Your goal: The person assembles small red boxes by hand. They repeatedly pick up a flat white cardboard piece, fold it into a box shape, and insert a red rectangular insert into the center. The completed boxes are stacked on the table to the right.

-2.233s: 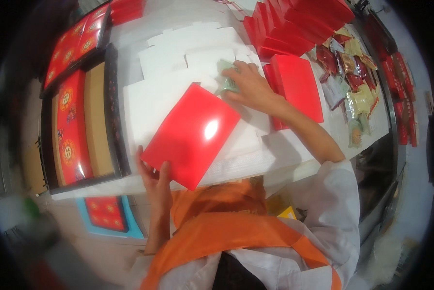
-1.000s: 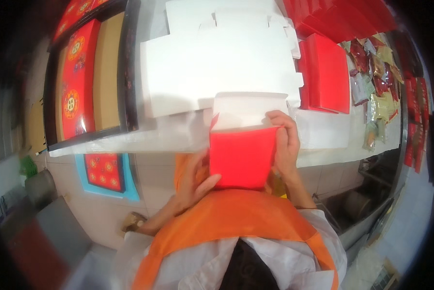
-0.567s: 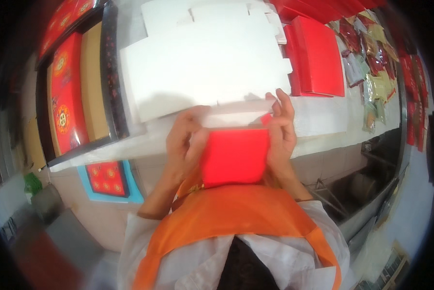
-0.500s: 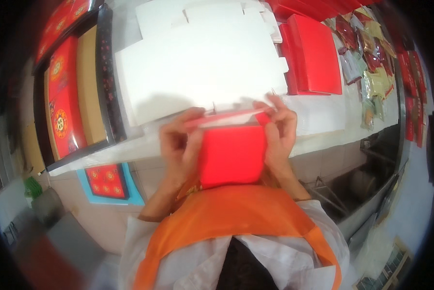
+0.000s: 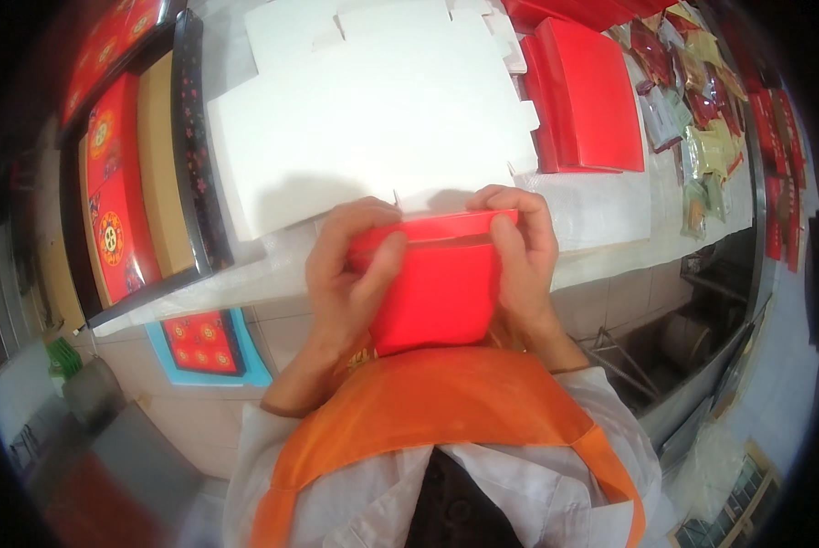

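A small red cardboard box [image 5: 439, 294] is held upright against my orange apron, just off the table's near edge. My left hand [image 5: 353, 265] grips its upper left corner, thumb on the near face and fingers bent behind the top flap. At the upper right corner my right hand [image 5: 523, 251] does the same, thumb pressing the flap's end. Between the two hands runs the red flap [image 5: 446, 226], folded over so its red side shows, with a narrow dark gap below it. The far side of the box is hidden.
White flat cardboard blanks [image 5: 382, 110] cover the table's middle. Folded red boxes [image 5: 594, 96] stand to their right, beside a heap of wrapped packets [image 5: 702, 119]. A dark-edged tray [image 5: 190, 137] with patterned red boxes [image 5: 117, 183] lies left. Another patterned box [image 5: 204, 343] rests on blue material below.
The box's top flap has folded down toward me: its white inside was showing and now its red side is. My right fingers have curled down over it.
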Tool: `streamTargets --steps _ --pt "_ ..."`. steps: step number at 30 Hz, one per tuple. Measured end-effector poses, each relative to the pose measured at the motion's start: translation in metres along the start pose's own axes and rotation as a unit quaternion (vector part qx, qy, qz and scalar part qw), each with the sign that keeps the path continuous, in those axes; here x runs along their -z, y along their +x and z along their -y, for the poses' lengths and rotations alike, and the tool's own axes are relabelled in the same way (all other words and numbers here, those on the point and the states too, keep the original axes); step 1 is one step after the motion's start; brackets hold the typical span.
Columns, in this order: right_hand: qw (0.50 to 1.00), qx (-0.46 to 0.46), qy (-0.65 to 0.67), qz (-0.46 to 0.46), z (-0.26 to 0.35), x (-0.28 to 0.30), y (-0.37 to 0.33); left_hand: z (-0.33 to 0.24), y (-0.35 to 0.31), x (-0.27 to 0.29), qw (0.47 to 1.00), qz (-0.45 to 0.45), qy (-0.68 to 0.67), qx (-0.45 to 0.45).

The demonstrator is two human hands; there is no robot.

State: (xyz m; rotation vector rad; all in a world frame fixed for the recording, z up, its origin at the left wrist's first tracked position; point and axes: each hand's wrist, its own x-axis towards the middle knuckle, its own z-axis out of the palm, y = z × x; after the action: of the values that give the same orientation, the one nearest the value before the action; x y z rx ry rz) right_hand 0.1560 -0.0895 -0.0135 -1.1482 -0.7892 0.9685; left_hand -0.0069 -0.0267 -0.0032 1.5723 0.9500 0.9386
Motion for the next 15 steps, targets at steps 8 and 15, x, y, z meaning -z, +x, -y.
streamTargets --steps 8,15 --pt "1.000 0.009 0.003 0.017 -0.006 0.004 0.001 0.009 -0.002 0.000 0.999 0.008 -0.019 -0.030" --pt "0.999 0.050 -0.001 0.022 -0.010 0.003 0.000 0.022 -0.008 -0.005 0.993 -0.065 -0.063 -0.069"
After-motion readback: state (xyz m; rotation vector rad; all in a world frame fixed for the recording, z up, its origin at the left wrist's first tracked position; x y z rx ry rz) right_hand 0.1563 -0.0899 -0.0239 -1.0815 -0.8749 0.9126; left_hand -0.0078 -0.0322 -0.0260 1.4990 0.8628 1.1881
